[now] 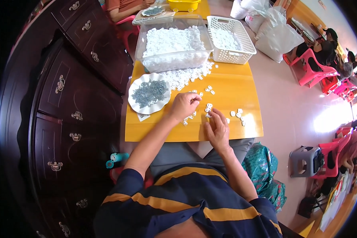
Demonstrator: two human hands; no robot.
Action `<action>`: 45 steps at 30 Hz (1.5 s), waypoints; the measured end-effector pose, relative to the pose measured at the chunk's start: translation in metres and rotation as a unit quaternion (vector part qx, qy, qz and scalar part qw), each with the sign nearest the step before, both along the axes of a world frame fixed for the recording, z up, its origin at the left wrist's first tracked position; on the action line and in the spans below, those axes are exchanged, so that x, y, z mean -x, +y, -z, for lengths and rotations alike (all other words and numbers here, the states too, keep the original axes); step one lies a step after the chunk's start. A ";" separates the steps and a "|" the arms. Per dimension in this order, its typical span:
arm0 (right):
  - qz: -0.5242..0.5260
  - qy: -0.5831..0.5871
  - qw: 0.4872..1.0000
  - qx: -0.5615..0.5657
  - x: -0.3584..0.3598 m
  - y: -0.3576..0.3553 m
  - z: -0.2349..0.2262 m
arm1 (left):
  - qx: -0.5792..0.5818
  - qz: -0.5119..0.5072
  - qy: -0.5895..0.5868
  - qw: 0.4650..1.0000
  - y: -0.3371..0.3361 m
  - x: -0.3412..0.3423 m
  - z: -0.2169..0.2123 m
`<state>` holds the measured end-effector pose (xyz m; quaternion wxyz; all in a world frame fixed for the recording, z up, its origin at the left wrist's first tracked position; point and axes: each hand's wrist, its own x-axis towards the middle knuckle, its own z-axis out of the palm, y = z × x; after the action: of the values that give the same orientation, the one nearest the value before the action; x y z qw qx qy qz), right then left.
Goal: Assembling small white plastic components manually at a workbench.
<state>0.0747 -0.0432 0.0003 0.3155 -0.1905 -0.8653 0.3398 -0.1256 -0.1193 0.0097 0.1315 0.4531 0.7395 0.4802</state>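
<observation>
Now the left hand [183,105] pinches shut on a small white piece [196,97] just right of the plate [137,104], right hand [217,129] half-open, grip empty, beside loose pieces [208,107] on the tabletop [234,93]; best pinch lightly, keep pieces near

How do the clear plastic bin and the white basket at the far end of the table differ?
The clear plastic bin has solid see-through walls; the white basket has opaque lattice walls with holes. The bin is the larger one and is heaped with small white pieces; the basket holds only a thin layer of them. The bin sits left of the basket. Both are rectangular, open-topped, and rest on the yellow table.
</observation>
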 end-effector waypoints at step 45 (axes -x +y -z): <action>0.019 -0.062 0.998 -0.009 0.026 0.007 -0.016 | -0.112 -0.013 -0.382 0.917 -0.062 -0.074 -0.008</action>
<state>0.0491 -0.0358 0.0158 0.2690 -0.2249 -0.8825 0.3134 -0.0511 -0.1816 0.0177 0.3467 0.2373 0.5798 0.6981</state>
